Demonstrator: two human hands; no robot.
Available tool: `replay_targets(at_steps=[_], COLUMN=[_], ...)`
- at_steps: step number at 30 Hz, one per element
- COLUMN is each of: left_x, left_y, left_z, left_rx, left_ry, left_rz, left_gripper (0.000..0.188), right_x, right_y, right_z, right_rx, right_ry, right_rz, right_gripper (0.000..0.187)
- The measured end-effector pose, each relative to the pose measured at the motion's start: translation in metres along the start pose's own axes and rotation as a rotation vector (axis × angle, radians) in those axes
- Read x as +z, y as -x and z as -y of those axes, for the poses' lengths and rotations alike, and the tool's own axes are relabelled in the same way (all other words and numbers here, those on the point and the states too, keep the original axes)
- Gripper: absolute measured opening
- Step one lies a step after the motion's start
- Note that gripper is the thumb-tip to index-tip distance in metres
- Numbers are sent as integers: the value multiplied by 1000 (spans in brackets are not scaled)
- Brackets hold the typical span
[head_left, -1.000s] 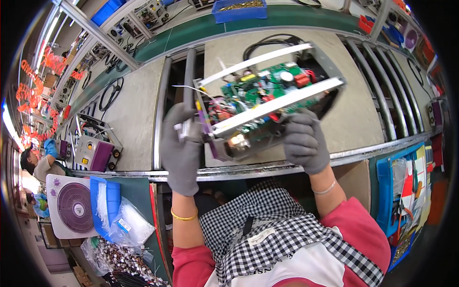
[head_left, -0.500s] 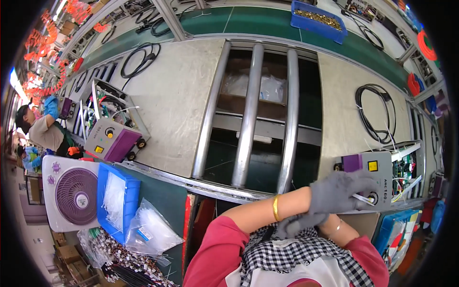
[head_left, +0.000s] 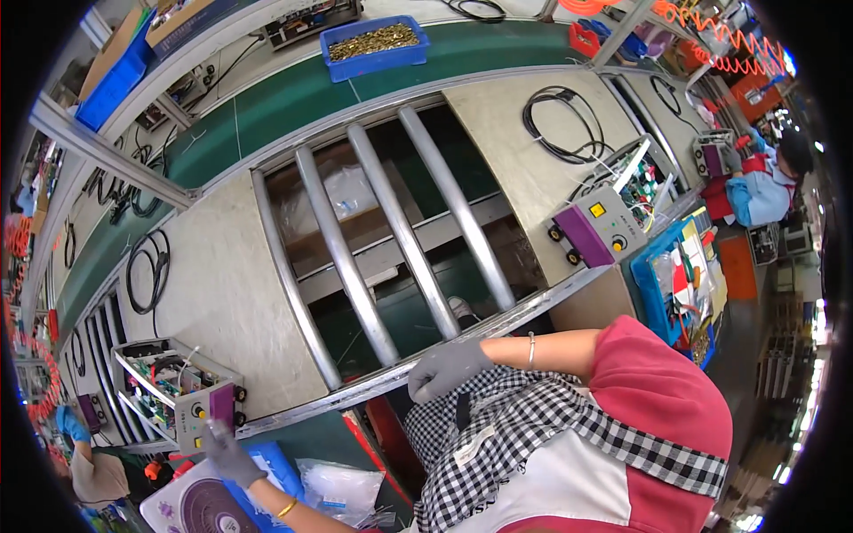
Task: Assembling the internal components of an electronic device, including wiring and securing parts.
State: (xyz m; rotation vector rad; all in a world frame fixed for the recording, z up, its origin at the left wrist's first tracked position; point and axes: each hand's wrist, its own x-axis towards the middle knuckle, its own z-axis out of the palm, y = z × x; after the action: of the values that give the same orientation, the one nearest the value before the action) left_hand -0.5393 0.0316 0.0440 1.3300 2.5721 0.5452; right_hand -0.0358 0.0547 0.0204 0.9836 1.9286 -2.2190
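Observation:
My left hand (head_left: 233, 457), in a grey glove, reaches to the front panel of a grey and purple welding-machine-like unit (head_left: 194, 416) on the left. Its fingers are stretched out and apart, close to the yellow switch; contact cannot be told. The unit's cover is off, so circuit boards and wires show. My right hand (head_left: 449, 369), also gloved in grey, lies by the near metal rail of the line, in front of my checked apron (head_left: 533, 417). Its fingers are curled together, with nothing seen in them. On the right stands a similar uncovered unit (head_left: 597, 226).
Metal rollers (head_left: 391, 222) span a gap between two boards. Black cable coils (head_left: 564, 124) lie on the boards. A purple-white fan (head_left: 200, 506), a blue bin (head_left: 271, 466) and a clear bag (head_left: 342, 489) sit at lower left. A blue tool tray (head_left: 653, 293) stands at right.
The view has swung left. My left hand has gone from the right-hand unit's panel to the left-hand one. My right hand now rests near the rail, apart from the left arm.

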Motion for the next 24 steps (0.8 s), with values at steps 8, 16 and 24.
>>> replay_targets(at_steps=[8,16,24], left_x=[-4,-10,2], left_y=[-14,-38,16], left_z=[10,11,-61], left_rx=[268,175,75], left_ry=[1,159,307], left_rz=[-337,-329,-182], left_gripper=[38,21,20], right_x=[-2,-9,-12], right_y=[37,50,46], right_z=[13,7,15], right_rx=[4,62,14], right_ry=[139,184,240], right_rz=[-77,-88,-98], right_gripper=[37,38,37])
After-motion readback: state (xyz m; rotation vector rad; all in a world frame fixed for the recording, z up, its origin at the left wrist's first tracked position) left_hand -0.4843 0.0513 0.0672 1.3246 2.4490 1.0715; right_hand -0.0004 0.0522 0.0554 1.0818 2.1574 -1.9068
